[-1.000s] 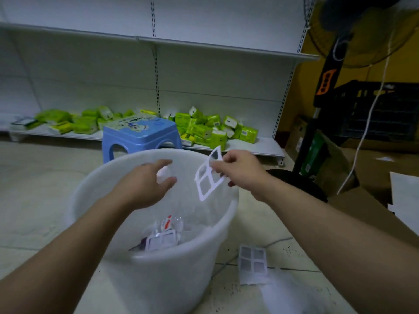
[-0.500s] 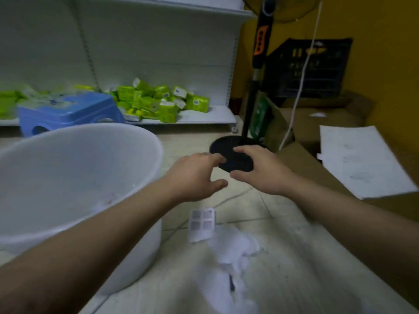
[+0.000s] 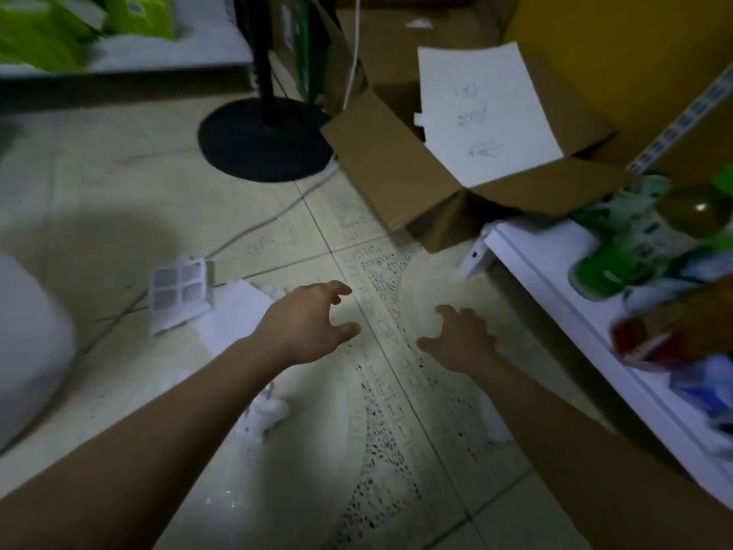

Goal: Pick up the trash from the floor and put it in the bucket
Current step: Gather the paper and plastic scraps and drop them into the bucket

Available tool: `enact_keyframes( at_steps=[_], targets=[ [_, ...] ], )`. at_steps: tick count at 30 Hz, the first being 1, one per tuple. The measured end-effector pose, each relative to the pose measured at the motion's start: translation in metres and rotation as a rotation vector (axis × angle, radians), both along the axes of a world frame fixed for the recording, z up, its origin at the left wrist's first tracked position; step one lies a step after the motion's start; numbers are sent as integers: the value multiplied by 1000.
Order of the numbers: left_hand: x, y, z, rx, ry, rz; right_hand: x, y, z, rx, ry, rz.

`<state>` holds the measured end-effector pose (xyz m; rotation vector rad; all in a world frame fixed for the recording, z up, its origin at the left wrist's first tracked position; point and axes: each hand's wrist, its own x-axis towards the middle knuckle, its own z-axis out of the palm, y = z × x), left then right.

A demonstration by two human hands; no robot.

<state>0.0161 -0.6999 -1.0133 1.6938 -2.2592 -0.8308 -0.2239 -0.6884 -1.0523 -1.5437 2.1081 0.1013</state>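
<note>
The white bucket (image 3: 27, 351) shows only as a curved wall at the left edge. On the tiled floor lies a white windowed card (image 3: 179, 289), with white paper (image 3: 234, 315) beside it and crumpled white scraps (image 3: 267, 414) under my left forearm. Another white scrap (image 3: 494, 420) lies by my right forearm. My left hand (image 3: 307, 325) hovers over the floor just right of the paper, fingers apart and empty. My right hand (image 3: 460, 337) hangs palm down a little to the right, also empty with fingers spread.
A black fan base (image 3: 261, 140) with a cable stands ahead. An open cardboard box (image 3: 396, 168) holding a white sheet (image 3: 482, 113) sits to the right of it. A white shelf (image 3: 555, 295) with packaged goods runs along the right. Green packs (image 3: 47, 29) lie far left.
The white card left my right hand over the bucket. My view swung right and down, away from the bucket, and both empty hands dropped toward the floor.
</note>
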Motion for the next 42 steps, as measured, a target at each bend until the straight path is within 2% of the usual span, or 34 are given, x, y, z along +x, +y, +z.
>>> enact_keyframes(
  at_steps=[3, 6, 8, 11, 13, 15, 21, 25, 27, 29, 32, 34, 36, 42],
  targets=[
    [-40, 7, -26, 39, 13, -39, -30, 35, -33, 203, 89, -265],
    [-76, 21, -53, 100, 16, -119, -50, 69, -64, 324, -4, -385],
    [-91, 31, -67, 131, 28, -141, -51, 82, -81, 280, 17, -335],
    [-91, 41, -84, 134, 21, -144, -37, 79, -90, 8, 149, -125],
    [-82, 41, -90, 135, 0, -126, -23, 70, -93, -84, 133, 8],
    [-68, 38, -93, 163, -29, -84, -10, 60, -93, -122, 59, 83],
    [-1, 18, -88, 175, -55, 112, 25, 21, -87, -210, -362, 179],
    [66, 0, -80, 85, -30, 414, 64, -10, -78, -350, -507, 172],
    [94, -7, -80, -17, -81, 517, 85, -25, -65, -355, -619, 163],
    [109, -15, -83, -40, -159, 532, 102, -38, -51, -353, -690, 218],
    [114, -24, -96, 87, -300, 460, 118, -47, -31, -409, -674, 374],
    [114, -25, -108, 180, -345, 475, 123, -49, -23, -405, -699, 369],
    [116, -21, -116, 175, -332, 520, 124, -48, -21, -382, -725, 312],
    [134, -14, -104, -10, -263, 571, 132, -36, -24, -274, -745, 259]
  ],
)
